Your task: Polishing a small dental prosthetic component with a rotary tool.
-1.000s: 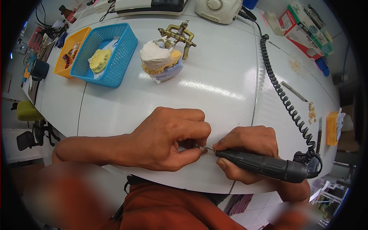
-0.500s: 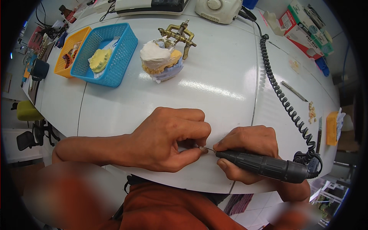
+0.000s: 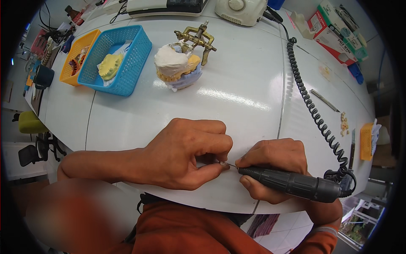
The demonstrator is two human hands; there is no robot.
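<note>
Nothing has visibly moved since the earlier frames: both hands stay planted at the near edge of the white surface (image 3: 237,72). The left hand (image 3: 182,154) is curled, thumb and forefinger pinching a tiny piece (image 3: 221,162) too small to identify. The right hand (image 3: 270,163) grips a dark pen-shaped grinder (image 3: 292,184), its thin tip touching that piece. A coiled black cord (image 3: 311,108) runs away from the grinder. Farther back stand a plaster jaw model (image 3: 177,65) and a blue basket (image 3: 116,59).
</note>
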